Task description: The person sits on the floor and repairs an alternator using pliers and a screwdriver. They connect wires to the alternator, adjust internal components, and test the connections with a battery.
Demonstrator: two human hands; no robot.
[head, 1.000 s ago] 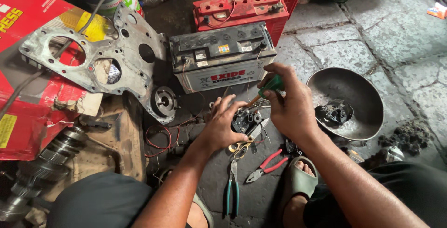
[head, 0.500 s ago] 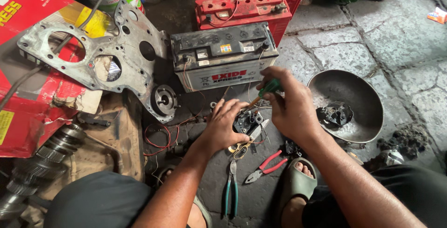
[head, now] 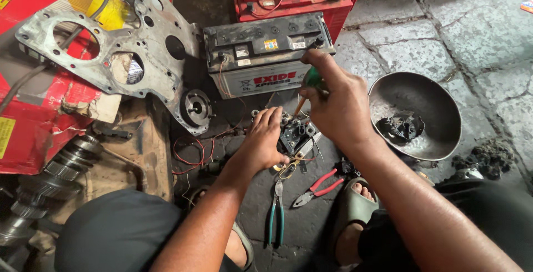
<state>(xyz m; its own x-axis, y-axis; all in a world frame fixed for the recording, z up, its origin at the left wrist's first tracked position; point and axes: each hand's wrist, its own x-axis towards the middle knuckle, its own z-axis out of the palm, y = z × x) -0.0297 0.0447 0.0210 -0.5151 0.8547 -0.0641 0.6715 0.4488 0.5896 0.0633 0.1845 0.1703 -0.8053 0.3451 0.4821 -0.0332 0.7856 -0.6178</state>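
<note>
Head view: right hand point(head: 340, 105) grip pinches screwdriver point(head: 308, 86); left hand point(head: 264, 139) steadies black part point(head: 293, 133).

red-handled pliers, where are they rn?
Head view: the red-handled pliers lie on the floor at lower centre, below the right hand, between the teal-handled pliers and the sandalled foot.

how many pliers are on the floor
2. Red pliers lie below the right hand, beside the sandal. Teal pliers lie below the left hand. More may be hidden under the hands.
</note>
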